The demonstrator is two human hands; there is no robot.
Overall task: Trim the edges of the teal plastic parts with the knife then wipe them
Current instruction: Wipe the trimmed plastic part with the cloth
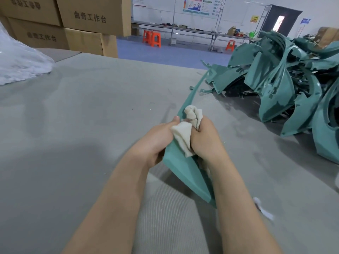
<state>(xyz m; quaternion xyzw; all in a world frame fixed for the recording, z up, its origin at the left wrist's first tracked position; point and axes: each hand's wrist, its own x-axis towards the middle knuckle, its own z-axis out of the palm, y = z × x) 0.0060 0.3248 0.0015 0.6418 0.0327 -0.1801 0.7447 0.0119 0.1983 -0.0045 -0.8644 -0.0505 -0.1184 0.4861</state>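
A long, narrow teal plastic part (pixel 185 173) runs from near my body up and away toward the pile. My left hand (pixel 156 142) grips its left edge, thumb lying along the top. My right hand (pixel 205 138) holds a bunched white cloth (pixel 185 136) pressed against the part's upper face. The far tip of the part reaches toward a large pile of teal plastic parts (pixel 286 85) on the right. No knife is in view.
A grey felt-covered table (pixel 82 125) carries everything. Crumpled clear plastic sheeting (pixel 20 61) lies at the far left. Cardboard boxes (pixel 64 24) are stacked behind it. Orange stools (pixel 152 39) and a long workbench stand across the blue floor.
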